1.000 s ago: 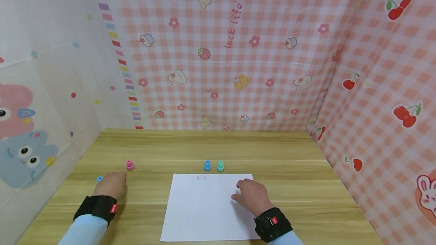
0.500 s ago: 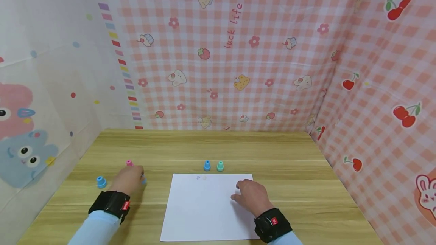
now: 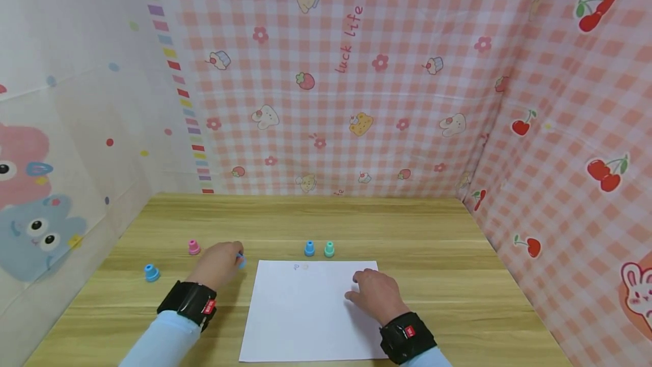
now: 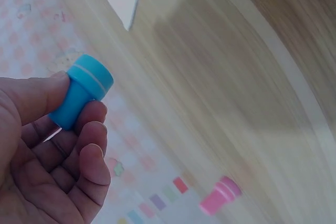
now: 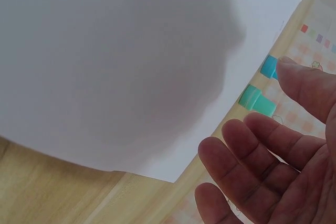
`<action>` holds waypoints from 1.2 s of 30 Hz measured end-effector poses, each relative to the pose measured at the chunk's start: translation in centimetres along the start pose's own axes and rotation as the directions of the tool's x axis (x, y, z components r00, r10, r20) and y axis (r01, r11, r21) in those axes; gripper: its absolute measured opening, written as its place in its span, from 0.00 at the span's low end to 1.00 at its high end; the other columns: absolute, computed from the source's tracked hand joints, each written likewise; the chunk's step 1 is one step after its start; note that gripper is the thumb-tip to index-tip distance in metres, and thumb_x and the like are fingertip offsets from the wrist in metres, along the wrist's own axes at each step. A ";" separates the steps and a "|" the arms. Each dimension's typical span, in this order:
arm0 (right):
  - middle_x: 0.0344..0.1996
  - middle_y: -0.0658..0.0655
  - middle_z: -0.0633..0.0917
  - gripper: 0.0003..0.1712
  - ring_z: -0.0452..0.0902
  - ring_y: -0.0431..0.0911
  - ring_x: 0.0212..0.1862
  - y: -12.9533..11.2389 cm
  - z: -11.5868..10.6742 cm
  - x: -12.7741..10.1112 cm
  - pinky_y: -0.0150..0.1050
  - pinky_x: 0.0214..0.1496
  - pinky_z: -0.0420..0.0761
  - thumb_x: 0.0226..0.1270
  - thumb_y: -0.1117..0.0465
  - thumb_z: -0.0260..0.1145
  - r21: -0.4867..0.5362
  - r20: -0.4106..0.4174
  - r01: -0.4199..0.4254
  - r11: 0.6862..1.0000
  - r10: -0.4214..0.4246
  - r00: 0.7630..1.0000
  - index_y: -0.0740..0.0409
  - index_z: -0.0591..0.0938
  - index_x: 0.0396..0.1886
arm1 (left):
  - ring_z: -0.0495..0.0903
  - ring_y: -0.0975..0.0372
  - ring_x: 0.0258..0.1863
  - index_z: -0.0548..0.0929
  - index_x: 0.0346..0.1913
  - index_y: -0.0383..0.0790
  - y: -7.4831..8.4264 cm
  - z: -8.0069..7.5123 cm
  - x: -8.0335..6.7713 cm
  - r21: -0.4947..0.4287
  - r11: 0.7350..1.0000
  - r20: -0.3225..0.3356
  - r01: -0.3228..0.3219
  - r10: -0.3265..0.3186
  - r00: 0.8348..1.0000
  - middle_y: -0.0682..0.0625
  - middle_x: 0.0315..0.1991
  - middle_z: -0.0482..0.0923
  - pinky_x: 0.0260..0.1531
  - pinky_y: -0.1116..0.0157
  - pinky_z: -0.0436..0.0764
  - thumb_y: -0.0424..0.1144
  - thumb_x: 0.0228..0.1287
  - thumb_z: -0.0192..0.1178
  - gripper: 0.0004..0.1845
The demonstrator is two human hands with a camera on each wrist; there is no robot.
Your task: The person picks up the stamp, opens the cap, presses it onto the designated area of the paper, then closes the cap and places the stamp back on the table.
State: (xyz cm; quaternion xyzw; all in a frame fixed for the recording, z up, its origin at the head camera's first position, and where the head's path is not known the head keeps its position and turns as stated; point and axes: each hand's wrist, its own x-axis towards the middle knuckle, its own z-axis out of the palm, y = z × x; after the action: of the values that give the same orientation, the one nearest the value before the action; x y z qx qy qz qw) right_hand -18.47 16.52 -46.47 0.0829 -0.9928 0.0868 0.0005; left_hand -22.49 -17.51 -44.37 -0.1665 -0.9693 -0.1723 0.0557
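Observation:
Between thumb and fingers, my left hand [image 3: 216, 265] pinches a blue toy stamp [image 4: 79, 90], held above the table just left of the paper. Its wider end points away from the palm in the left wrist view. My right hand [image 3: 378, 294] hovers over the right part of a white sheet of paper [image 3: 300, 316], fingers loosely bent, holding nothing. Two small faint prints [image 3: 301, 267] mark the paper's top edge. Behind the sheet stand another blue stamp [image 3: 309, 248] and a green stamp [image 3: 329, 249], side by side.
On the left of the wooden table [image 3: 407, 225] stand a pink stamp [image 3: 194, 247] and one more blue stamp [image 3: 151, 273]. Patterned cloth [image 3: 326, 95] hangs behind the table and along both sides.
My left hand has moved right from the table's left side toward the paper, carrying the blue stamp. The other blue stamp and the pink one came into full view. My right hand stays put.

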 end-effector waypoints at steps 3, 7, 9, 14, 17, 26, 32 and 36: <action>0.30 0.51 0.85 0.19 0.80 0.44 0.32 0.0 0.0 0.0 0.39 0.33 0.78 0.55 0.49 0.77 0.002 0.003 -0.002 1.000 0.002 1.000 0.57 0.88 0.39 | 0.73 0.60 0.26 0.80 0.33 0.35 0.7 0.3 0.3 -0.008 1.000 -0.004 -0.021 0.021 1.000 0.50 0.25 0.77 0.33 0.58 0.78 0.29 0.63 0.66 0.04; 0.30 0.51 0.85 0.19 0.80 0.45 0.33 0.0 0.1 0.0 0.39 0.33 0.78 0.55 0.49 0.77 0.006 0.000 0.002 1.000 -0.002 1.000 0.57 0.88 0.40 | 0.72 0.60 0.26 0.79 0.33 0.37 1.5 0.7 0.7 -0.016 1.000 0.007 -0.023 0.023 1.000 0.51 0.25 0.76 0.33 0.59 0.77 0.29 0.63 0.66 0.05; 0.31 0.52 0.85 0.19 0.80 0.45 0.33 0.0 0.1 0.0 0.40 0.33 0.78 0.55 0.49 0.77 0.008 -0.001 0.001 1.000 -0.001 1.000 0.57 0.88 0.40 | 0.72 0.60 0.26 0.79 0.33 0.37 2.1 0.8 0.8 -0.014 1.000 0.016 -0.014 0.014 1.000 0.51 0.25 0.76 0.34 0.59 0.77 0.30 0.63 0.66 0.05; 0.32 0.52 0.86 0.19 0.81 0.46 0.35 -0.1 0.1 0.0 0.41 0.35 0.79 0.55 0.49 0.77 0.003 0.005 -0.002 1.000 0.002 1.000 0.57 0.88 0.40 | 0.75 0.60 0.28 0.81 0.36 0.36 3.5 1.2 1.0 -0.017 1.000 0.029 0.007 -0.007 1.000 0.49 0.28 0.79 0.36 0.58 0.80 0.31 0.63 0.67 0.04; 0.32 0.52 0.86 0.19 0.81 0.46 0.35 -0.1 0.1 0.0 0.41 0.35 0.79 0.55 0.49 0.77 0.003 0.010 -0.001 1.000 0.001 1.000 0.57 0.88 0.40 | 0.75 0.60 0.28 0.81 0.37 0.36 4.3 1.6 1.2 -0.024 1.000 0.036 0.015 -0.014 0.999 0.49 0.29 0.80 0.36 0.59 0.81 0.32 0.63 0.67 0.04; 0.32 0.53 0.86 0.19 0.81 0.46 0.35 -0.3 0.0 0.1 0.41 0.34 0.79 0.56 0.49 0.77 -0.010 0.017 0.008 1.000 -0.008 1.000 0.57 0.88 0.41 | 0.76 0.61 0.28 0.82 0.37 0.38 6.0 2.8 1.8 -0.027 0.999 0.044 -0.025 0.026 0.999 0.51 0.29 0.80 0.37 0.60 0.81 0.35 0.63 0.68 0.05; 0.35 0.55 0.87 0.19 0.82 0.47 0.37 -0.6 0.0 0.0 0.42 0.36 0.80 0.56 0.49 0.76 -0.008 0.010 0.019 1.000 -0.019 1.000 0.57 0.88 0.41 | 0.75 0.63 0.28 0.83 0.37 0.39 7.2 3.4 2.0 -0.060 0.995 0.025 -0.077 0.078 0.997 0.52 0.29 0.80 0.34 0.62 0.79 0.35 0.63 0.68 0.04; 0.37 0.55 0.87 0.20 0.83 0.49 0.40 -0.7 0.1 0.0 0.43 0.37 0.81 0.56 0.49 0.76 -0.004 0.007 0.019 1.000 -0.018 1.000 0.57 0.88 0.42 | 0.75 0.64 0.28 0.83 0.38 0.40 8.0 3.8 2.2 -0.065 0.991 0.022 -0.120 0.122 0.992 0.53 0.30 0.80 0.34 0.63 0.79 0.35 0.64 0.68 0.04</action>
State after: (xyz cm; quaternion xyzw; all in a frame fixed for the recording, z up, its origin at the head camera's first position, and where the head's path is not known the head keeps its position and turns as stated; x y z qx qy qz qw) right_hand -18.32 15.87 -46.43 0.0924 -0.9921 0.0845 -0.0020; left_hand -22.06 -8.42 -45.05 -0.2290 -0.9521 -0.1970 0.0482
